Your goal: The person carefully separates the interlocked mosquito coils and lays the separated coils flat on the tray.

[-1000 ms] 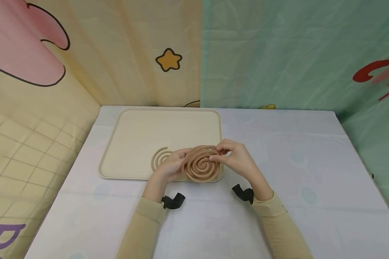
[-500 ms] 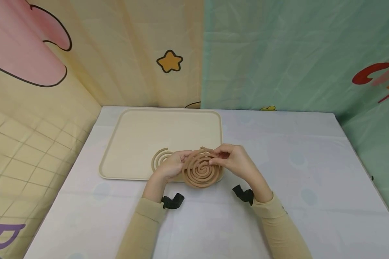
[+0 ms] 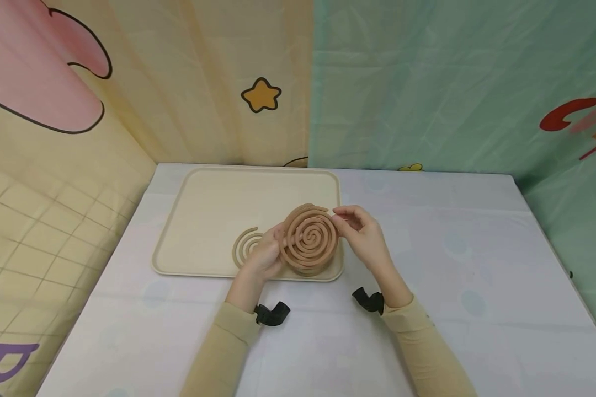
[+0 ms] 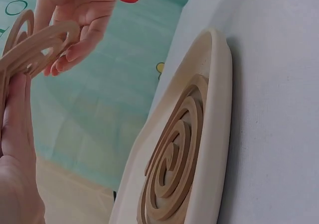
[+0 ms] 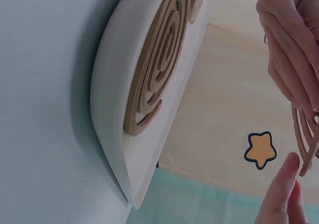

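Coils (image 3: 312, 238), stacked together, are held over the tray (image 3: 203, 220), toward its near right corner, in the head view. Since half a second ago they have shifted back inside its near rim, and the right hand (image 3: 365, 234) has drawn out to their edge, fingers loosely bent; the left hand (image 3: 264, 255) clamps them, so I judge it now bears the stack alone. The left wrist view shows one flat coil (image 4: 172, 157) inside the tray. The right wrist view adds part of a second flat coil (image 5: 198, 2) there; whether the right hand touches the stack I cannot tell.
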Motion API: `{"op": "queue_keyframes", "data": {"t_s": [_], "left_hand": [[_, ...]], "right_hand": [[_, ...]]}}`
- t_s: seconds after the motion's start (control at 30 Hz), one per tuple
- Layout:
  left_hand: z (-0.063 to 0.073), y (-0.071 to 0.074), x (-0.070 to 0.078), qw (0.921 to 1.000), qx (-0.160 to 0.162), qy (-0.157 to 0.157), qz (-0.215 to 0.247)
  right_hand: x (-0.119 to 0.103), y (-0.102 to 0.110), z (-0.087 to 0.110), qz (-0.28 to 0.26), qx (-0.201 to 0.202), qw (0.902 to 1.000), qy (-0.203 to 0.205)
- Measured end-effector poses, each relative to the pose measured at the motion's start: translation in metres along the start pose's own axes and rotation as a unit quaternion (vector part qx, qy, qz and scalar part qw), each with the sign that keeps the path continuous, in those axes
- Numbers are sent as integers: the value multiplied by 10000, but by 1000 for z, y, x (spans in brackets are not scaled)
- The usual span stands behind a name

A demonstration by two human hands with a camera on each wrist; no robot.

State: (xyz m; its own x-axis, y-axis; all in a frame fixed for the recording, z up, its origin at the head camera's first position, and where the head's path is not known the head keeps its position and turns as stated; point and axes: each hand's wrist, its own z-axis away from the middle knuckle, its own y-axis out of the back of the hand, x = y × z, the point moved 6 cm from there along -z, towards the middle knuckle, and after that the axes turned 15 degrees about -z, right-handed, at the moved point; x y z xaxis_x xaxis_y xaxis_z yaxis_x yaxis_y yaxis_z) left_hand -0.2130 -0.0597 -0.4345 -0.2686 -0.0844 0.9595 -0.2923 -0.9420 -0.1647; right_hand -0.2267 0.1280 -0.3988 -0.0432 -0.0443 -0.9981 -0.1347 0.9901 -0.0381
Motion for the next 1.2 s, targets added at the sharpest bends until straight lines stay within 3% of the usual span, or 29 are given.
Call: {"op": "queue_keyframes", "data": {"t_s": [0.1, 0.2, 0.4, 0.6, 0.83, 1.03, 1.2], "left_hand": [[0, 3, 4, 9991, 330, -131, 242], [0, 5, 7, 9981, 463, -264, 318], [2, 8, 11, 9984, 474, -251, -170], [6, 12, 11, 9976, -139, -86, -668], [11, 16, 9, 9904, -1015, -86, -939], [14, 16, 11, 9880, -1145, -107, -1030], [17, 13, 14, 9793, -1255, -175, -1578]], "right_hand": [[7, -5, -2, -490, -516, 9960, -532], [14, -8, -2, -985, -859, 9861, -1026], [20, -7, -1, -1533, -903, 9726, -1495], [19, -6, -2, -1236, -781, 9788, -1435], [15, -7, 0, -609, -1067, 9844, -1259], [12, -9, 1, -310, -1159, 9861, -1146], [9, -10, 2, -119, -1160, 9887, -941]]}}
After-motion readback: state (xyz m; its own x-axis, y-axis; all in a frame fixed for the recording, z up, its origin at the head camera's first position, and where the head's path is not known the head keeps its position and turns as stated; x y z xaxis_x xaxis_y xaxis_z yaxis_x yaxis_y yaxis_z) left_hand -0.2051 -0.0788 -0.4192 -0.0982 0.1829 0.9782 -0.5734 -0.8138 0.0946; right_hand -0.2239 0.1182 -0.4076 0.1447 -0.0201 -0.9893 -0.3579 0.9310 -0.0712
